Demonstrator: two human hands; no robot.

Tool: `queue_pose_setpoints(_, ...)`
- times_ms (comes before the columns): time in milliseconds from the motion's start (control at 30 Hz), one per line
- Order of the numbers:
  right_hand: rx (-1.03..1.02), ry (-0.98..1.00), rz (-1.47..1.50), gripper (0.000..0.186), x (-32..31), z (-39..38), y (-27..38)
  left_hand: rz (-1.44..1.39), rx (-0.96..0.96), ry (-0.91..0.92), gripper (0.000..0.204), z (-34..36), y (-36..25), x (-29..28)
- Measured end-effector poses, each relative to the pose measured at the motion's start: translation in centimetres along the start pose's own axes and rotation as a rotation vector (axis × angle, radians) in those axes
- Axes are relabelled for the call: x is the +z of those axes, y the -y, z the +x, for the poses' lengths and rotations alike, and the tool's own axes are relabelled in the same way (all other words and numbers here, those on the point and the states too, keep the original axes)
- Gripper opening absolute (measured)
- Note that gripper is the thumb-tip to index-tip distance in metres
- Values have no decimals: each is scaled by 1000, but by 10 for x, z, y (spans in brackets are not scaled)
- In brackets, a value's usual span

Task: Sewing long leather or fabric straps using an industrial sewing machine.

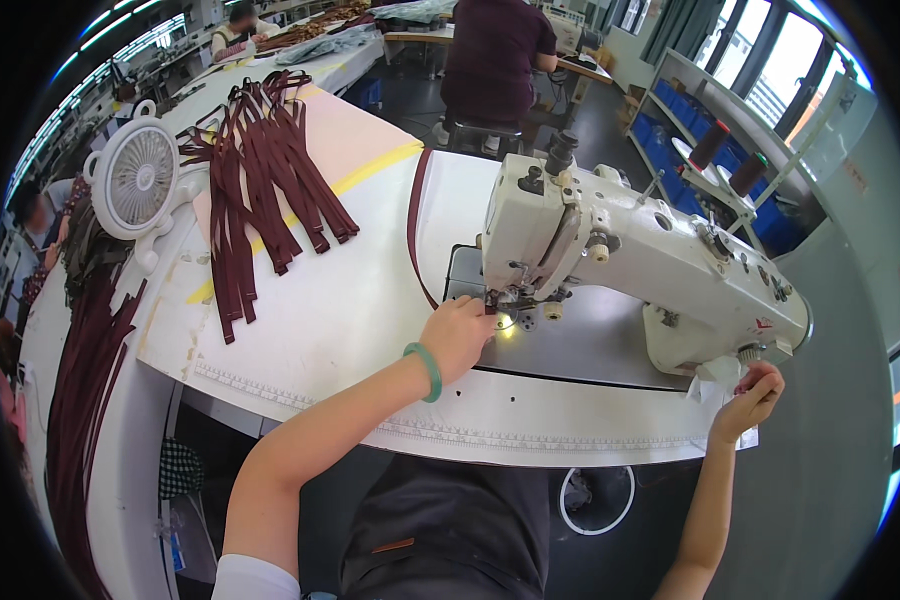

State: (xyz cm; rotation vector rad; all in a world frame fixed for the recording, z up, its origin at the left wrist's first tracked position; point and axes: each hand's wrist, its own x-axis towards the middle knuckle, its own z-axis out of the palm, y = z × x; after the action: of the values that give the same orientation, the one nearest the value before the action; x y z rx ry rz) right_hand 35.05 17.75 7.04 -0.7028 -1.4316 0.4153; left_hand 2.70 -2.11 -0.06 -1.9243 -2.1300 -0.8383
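Note:
A white sewing machine [660,230] stands on the table, with a small lamp lighting its needle area. My left hand [457,335], a green bangle on its wrist, is closed at the presser foot, its fingertips pinching the end of a maroon strap [416,225]. The strap curves away behind the hand toward the far side of the table. At the machine's right end, my right hand [750,403] is closed with its fingertips just below a ridged knob [750,353]. What those fingers hold is hidden. Beside them lies a crumpled white cloth [710,385].
Several maroon straps [270,190] lie in a bunch on the table's left. A white fan [138,180] stands beside them, and longer straps [80,400] hang at far left. Thread cones [710,145] stand behind the machine. A ruler strip [450,433] follows the front edge. A co-worker [490,70] sits ahead.

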Motion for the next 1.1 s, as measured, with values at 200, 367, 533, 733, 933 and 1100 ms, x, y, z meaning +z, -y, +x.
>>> queue_pose_setpoints(200, -252, 731, -98, 2, 57, -101, 58, 198, 49, 151, 8, -23, -32, -18)
queue_pose_setpoints(367, -355, 984, 5, 21, 121, -137, 85, 297, 245, 206, 8, -63, -81, -40)
queue_pose_setpoints(533, -564, 1392, 36, 27, 135, -133, 80, 317, 339, 330, 9, -89, -115, -58)
queue_pose_setpoints(733, -605, 1302, 92, 36, 129, -144, 80, 309, 313, 279, 31, -149, -134, -52)
queue_pose_setpoints(933, -595, 1277, 97, 34, 122, -143, 87, -434, -83, 351, 27, -217, -104, 23)
queue_pose_setpoints(1100, -590, 1273, 143, 31, 116, -145, 88, -900, -450, 491, 30, -222, -92, 30)
